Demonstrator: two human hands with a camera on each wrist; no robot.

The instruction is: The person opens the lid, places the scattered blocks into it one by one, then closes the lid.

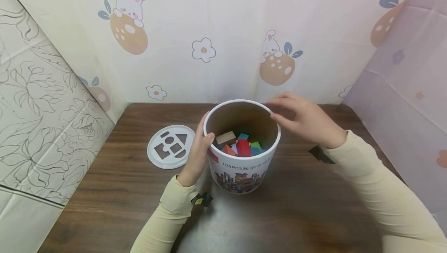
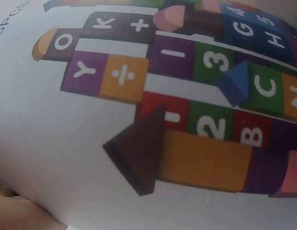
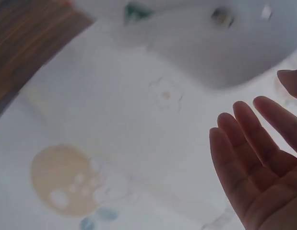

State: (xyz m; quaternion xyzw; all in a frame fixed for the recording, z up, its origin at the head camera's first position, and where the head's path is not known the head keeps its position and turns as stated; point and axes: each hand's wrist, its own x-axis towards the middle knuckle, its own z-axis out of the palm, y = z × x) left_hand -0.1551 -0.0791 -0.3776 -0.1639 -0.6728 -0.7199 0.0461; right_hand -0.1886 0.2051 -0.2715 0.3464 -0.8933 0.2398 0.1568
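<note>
A white round bucket (image 1: 223, 169), printed with colourful lettered blocks and "108PCS", stands on the table, its open top tilted towards me. Inside lie several toy blocks, among them a red block (image 1: 243, 148) and a plain wooden block (image 1: 226, 137). My left hand (image 1: 197, 150) holds the bucket at its left side, thumb at the front by the rim. The left wrist view is filled by the bucket's printed wall (image 2: 66, 139). Beside the right rim is my right hand (image 1: 304, 117), its fingers extended. In the right wrist view that hand (image 3: 263, 172) holds nothing.
Left of the bucket, a white round lid (image 1: 171, 163) with shaped cut-outs lies flat on the dark wooden table (image 1: 115, 191). Patterned cloth (image 1: 227, 78) hangs along the table's back edge and on both sides.
</note>
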